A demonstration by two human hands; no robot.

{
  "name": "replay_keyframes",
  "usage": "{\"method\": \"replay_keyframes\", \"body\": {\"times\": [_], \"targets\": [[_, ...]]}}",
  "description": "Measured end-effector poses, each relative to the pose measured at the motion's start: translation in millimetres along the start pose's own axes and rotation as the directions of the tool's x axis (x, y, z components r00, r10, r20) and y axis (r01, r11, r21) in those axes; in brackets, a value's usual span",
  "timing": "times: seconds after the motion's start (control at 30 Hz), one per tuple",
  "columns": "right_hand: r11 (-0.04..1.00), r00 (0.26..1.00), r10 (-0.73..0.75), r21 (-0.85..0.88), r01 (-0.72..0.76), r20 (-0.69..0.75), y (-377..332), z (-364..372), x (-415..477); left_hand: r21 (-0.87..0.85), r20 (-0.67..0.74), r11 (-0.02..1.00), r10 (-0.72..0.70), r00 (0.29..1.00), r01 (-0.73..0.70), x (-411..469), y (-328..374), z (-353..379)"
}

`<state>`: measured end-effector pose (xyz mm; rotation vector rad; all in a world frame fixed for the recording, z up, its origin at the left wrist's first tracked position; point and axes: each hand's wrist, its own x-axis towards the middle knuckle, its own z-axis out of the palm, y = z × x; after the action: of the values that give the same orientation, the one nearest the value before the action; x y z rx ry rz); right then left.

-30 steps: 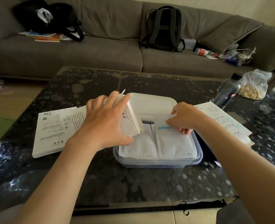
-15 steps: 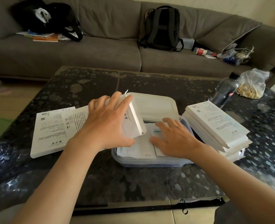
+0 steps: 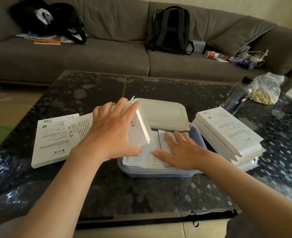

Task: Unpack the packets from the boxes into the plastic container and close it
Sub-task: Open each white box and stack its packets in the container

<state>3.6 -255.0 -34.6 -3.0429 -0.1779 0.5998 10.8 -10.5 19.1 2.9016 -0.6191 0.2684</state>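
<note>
A clear plastic container sits mid-table with white packets lying flat inside. My left hand grips a white box, tilted over the container's left side. My right hand lies flat with straight fingers, pressing on the packets. The container's white lid rests just behind, partly over the back rim. Flattened white boxes lie to the left. A stack of white boxes stands to the right.
A dark bottle and a clear bag of food stand at the table's far right. Behind the dark speckled table is a grey sofa with a backpack and black bags.
My right hand has let go of the packet it pinched, lowered it into the container and flattened on top. The left hand keeps holding the box in place.
</note>
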Motion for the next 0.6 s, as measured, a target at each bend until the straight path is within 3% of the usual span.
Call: {"method": "replay_keyframes", "body": {"times": [0.33,0.43,0.5,0.53,0.6], "targets": [[0.999,0.999,0.026,0.030,-0.025,-0.022,-8,-9,-9,-0.025,0.003,1.000,0.016,1.000,-0.016,-1,0,-2],[0.987,0.961,0.040,0.159,0.004,-0.273,-12,-24,-16,-0.059,-0.013,0.998,0.018,1.000,-0.019,-1,1,-3],[0.960,0.869,0.055,0.265,0.089,-0.492,-19,-43,-21,-0.091,-0.011,0.996,0.015,1.000,-0.016,-1,3,-5],[0.923,0.843,0.089,0.363,0.131,-0.531,-23,-53,-23,-0.105,-0.009,0.994,0.016,1.000,-0.017,-1,4,-6],[0.804,0.874,0.097,0.555,0.213,-0.476,-35,-71,-26,-0.132,-0.015,0.991,0.029,0.999,-0.031,-1,8,-7]]}}
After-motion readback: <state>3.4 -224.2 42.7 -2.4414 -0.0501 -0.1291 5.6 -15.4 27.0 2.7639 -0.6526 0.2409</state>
